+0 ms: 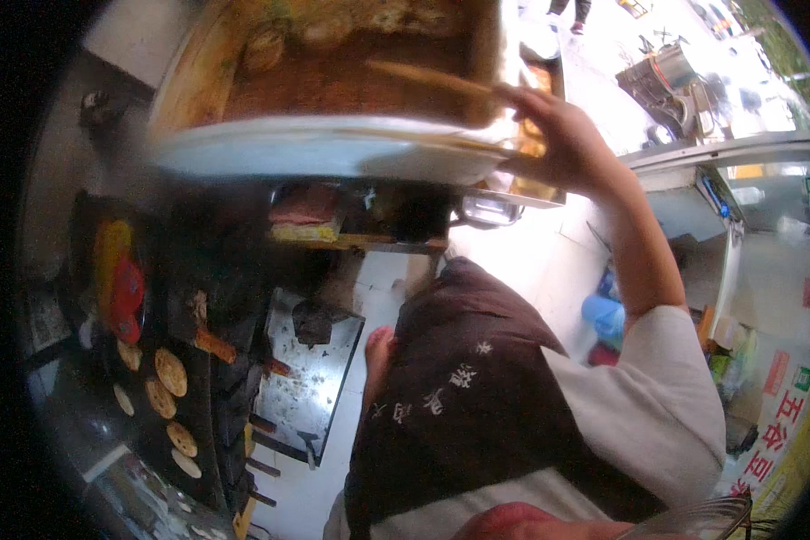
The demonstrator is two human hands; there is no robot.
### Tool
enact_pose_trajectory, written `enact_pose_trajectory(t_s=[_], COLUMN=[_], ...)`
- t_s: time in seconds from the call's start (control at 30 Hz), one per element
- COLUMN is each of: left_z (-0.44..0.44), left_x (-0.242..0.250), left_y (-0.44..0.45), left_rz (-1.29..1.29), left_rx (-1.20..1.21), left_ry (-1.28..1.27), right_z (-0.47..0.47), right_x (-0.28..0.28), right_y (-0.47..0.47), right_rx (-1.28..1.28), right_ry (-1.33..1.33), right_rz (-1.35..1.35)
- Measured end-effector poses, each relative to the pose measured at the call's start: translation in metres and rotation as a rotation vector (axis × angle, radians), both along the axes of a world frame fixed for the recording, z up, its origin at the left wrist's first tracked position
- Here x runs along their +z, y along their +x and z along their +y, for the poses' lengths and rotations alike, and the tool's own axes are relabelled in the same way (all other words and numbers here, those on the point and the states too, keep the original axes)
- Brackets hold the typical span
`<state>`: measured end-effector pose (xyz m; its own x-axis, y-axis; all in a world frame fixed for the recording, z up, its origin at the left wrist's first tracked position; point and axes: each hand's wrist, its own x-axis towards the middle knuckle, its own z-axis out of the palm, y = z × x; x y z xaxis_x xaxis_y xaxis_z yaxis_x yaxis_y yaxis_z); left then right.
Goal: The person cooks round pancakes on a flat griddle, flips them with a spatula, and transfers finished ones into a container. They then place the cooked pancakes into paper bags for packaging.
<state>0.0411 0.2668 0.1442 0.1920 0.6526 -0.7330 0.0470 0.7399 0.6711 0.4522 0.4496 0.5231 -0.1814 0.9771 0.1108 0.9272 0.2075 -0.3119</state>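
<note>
Through motion blur, my right hand (553,138) reaches over the right corner of a white-rimmed box (324,145) with a brown, stained inside. Its upper fingers meet the end of a long, thin wooden stick (432,75); the thumb is lower and apart, by the rim. Whether the fingers grip the stick cannot be told. What looks like my left hand (380,344) hangs low beside the dark apron (472,378), mostly behind it, its fingers unclear. To the left, several round flatbreads (171,372) lie on a dark surface.
A metal tray (310,385) with dark specks stands low at the left of the apron. Wooden handles (216,345) jut from the dark griddle side. A red and yellow object (127,290) is farther left. At right are a glass-fronted counter (749,148) and a blue container (603,316).
</note>
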Motion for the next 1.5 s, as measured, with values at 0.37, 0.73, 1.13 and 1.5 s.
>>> enact_pose_trajectory(t_s=[0.37,0.73,1.13,1.5], left_z=[0.109,0.187,0.572,0.579], left_x=[0.085,0.246,0.575,0.743], left_y=[0.105,0.249,0.49,0.534], left_rz=[0.079,0.172,0.66,0.799], left_rx=[0.205,0.926,0.051,-0.808], left_ry=[0.136,0.762,2.486,1.804], right_z=[0.062,0.044,0.032,0.001], right_x=[-0.021,-0.028,-0.041,-0.024], right_y=[-0.001,0.031,0.167,0.248], right_rx=[0.184,0.244,-0.25,-0.59], right_ry=[-0.333,-0.373,-0.001,0.26], right_rz=[-0.093,0.416,1.694,1.612])
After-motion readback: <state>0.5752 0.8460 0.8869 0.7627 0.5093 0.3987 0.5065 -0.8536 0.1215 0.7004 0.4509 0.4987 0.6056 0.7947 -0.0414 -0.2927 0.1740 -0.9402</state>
